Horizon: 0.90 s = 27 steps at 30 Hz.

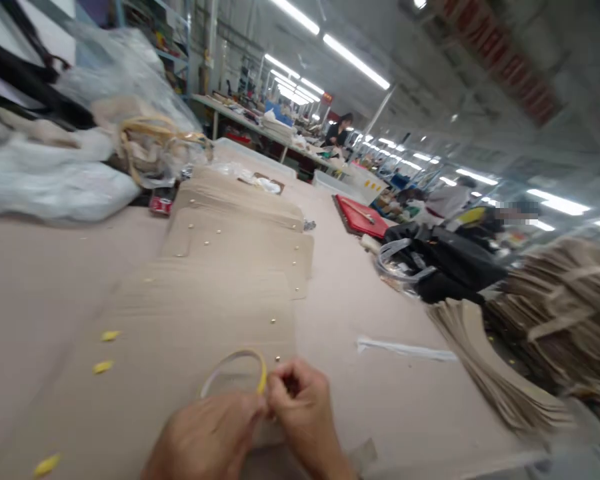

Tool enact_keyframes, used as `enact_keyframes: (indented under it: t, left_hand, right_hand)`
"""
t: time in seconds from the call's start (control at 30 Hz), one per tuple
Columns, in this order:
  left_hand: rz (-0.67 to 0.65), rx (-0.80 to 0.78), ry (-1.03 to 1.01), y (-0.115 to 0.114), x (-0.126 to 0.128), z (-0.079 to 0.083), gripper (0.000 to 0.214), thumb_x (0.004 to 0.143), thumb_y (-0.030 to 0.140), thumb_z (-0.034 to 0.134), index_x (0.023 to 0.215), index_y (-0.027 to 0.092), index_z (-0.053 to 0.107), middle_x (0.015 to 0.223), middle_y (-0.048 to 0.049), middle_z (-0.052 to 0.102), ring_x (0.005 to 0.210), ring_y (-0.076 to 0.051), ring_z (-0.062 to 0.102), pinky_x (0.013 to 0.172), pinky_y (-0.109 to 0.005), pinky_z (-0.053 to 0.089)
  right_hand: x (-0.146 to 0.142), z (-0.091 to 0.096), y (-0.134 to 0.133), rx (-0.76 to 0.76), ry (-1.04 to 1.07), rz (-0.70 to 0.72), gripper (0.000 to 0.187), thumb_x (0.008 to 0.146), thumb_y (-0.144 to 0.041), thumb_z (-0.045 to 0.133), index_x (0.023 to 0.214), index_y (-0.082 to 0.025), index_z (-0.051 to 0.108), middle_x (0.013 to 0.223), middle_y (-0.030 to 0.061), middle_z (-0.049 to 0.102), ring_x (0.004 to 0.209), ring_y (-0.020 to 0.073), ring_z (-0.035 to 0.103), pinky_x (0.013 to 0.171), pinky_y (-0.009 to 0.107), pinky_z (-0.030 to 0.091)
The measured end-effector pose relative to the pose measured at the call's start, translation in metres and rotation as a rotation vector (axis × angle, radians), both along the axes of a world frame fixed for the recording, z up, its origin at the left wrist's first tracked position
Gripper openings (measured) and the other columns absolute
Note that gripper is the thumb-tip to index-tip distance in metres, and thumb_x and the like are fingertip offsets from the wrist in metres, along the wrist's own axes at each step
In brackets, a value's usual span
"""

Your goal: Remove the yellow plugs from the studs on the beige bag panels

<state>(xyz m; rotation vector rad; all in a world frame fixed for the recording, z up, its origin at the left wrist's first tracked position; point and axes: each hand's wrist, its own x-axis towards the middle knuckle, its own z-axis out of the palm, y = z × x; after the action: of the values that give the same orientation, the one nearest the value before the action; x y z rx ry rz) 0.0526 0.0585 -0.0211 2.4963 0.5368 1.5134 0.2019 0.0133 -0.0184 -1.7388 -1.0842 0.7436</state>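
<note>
My left hand (207, 433) is closed, its fingertips pinched near those of my right hand. A narrow yellow and white loop of tape (263, 373) rises from behind the left fingers and seems held there. My right hand (305, 410) is curled with thumb and forefinger pressed together; what lies between them is hidden. Both hands are over the near end of overlapping beige fabric panels (205, 340). Small metal studs (273, 321) dot the panels' right side, one just above my right hand. Several yellow tape pieces (103, 367) stick on the left part.
Beige strips (500, 373) are stacked at right, beside bundled brown pieces (570, 307). A white strip (405, 349) lies on the table. Farther back are black bags (455, 257) and a red folder-like item (360, 217). Plastic-wrapped goods (55, 173) fill the far left. People work beyond.
</note>
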Motion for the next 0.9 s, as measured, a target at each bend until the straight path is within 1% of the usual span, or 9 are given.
enact_keyframes:
  t: [0.1,0.17,0.23,0.37,0.47,0.57,0.8,0.83,0.9]
  left_hand:
    - [0.048,-0.070,0.170,-0.001,-0.006,0.000,0.023,0.097,0.010,0.037,0.092,0.017,0.058,0.067,0.0004,0.057,0.059,-0.012,0.056,0.060,-0.021,0.045]
    - [0.129,-0.098,0.314,0.001,-0.005,-0.006,0.026,0.098,0.011,0.033,0.090,0.018,0.057,0.071,-0.0010,0.058,0.063,-0.014,0.056,0.062,-0.024,0.046]
    - [0.182,-0.117,0.454,0.003,-0.004,-0.015,0.027,0.097,0.011,0.033,0.087,0.019,0.057,0.076,-0.0024,0.059,0.068,-0.017,0.055,0.063,-0.027,0.046]
    - [0.169,-0.150,0.602,0.004,-0.004,-0.023,0.014,0.093,0.011,0.046,0.089,0.019,0.056,0.079,-0.0024,0.058,0.071,-0.019,0.051,0.064,-0.031,0.044]
    - [0.142,-0.191,0.636,0.003,-0.004,-0.022,0.008,0.090,0.012,0.053,0.090,0.019,0.056,0.081,-0.0023,0.057,0.073,-0.021,0.050,0.063,-0.032,0.044]
    - [0.127,-0.218,0.641,0.003,-0.003,-0.020,0.009,0.087,0.011,0.057,0.089,0.019,0.055,0.082,-0.0021,0.057,0.073,-0.021,0.049,0.063,-0.033,0.044]
    - [0.123,-0.240,0.620,0.002,-0.003,-0.021,0.010,0.087,0.011,0.057,0.087,0.020,0.053,0.081,-0.0015,0.056,0.073,-0.021,0.048,0.064,-0.034,0.042]
    - [0.119,-0.246,0.623,0.002,-0.003,-0.021,0.009,0.087,0.011,0.056,0.087,0.020,0.053,0.081,-0.0015,0.056,0.073,-0.021,0.048,0.064,-0.034,0.042]
    - [0.114,-0.259,0.634,0.002,-0.003,-0.020,0.010,0.087,0.011,0.056,0.088,0.020,0.053,0.082,-0.0016,0.056,0.073,-0.021,0.048,0.064,-0.034,0.043]
  right_hand:
    - [0.029,0.006,0.011,-0.098,0.223,0.028,0.027,0.075,-0.042,0.068,0.071,-0.015,0.065,0.051,-0.0020,0.059,0.045,0.0117,0.055,0.046,0.022,0.046]
    - [0.046,0.004,0.015,-0.132,0.281,0.048,0.037,0.072,-0.050,0.071,0.076,-0.013,0.067,0.057,-0.0006,0.062,0.048,0.0117,0.056,0.049,0.023,0.049]
    - [0.056,-0.001,0.017,-0.174,0.274,0.071,0.042,0.071,-0.054,0.073,0.078,-0.013,0.068,0.059,0.0000,0.062,0.049,0.0114,0.056,0.049,0.023,0.048]
    - [0.057,-0.009,0.017,-0.216,0.133,0.115,0.039,0.076,-0.052,0.070,0.077,-0.013,0.068,0.058,-0.0006,0.059,0.049,0.0110,0.053,0.046,0.022,0.044]
    - [0.053,-0.007,0.017,-0.200,-0.040,0.170,0.033,0.082,-0.046,0.065,0.075,-0.014,0.069,0.060,-0.0001,0.060,0.054,0.0121,0.052,0.050,0.022,0.041]
    - [0.050,-0.003,0.019,-0.187,-0.169,0.218,0.029,0.085,-0.040,0.061,0.073,-0.015,0.069,0.063,0.0009,0.064,0.060,0.0137,0.054,0.054,0.023,0.041]
    - [0.045,0.004,0.028,-0.167,-0.370,0.279,0.020,0.087,-0.030,0.057,0.075,-0.018,0.069,0.073,0.0026,0.071,0.068,0.0172,0.063,0.064,0.025,0.045]
    - [0.045,0.004,0.029,-0.164,-0.390,0.288,0.019,0.087,-0.029,0.057,0.076,-0.019,0.069,0.072,0.0023,0.071,0.067,0.0170,0.063,0.064,0.025,0.045]
    - [0.047,0.004,0.031,-0.178,-0.407,0.280,0.013,0.086,-0.029,0.060,0.085,-0.020,0.068,0.066,-0.0004,0.068,0.061,0.0159,0.061,0.060,0.025,0.044]
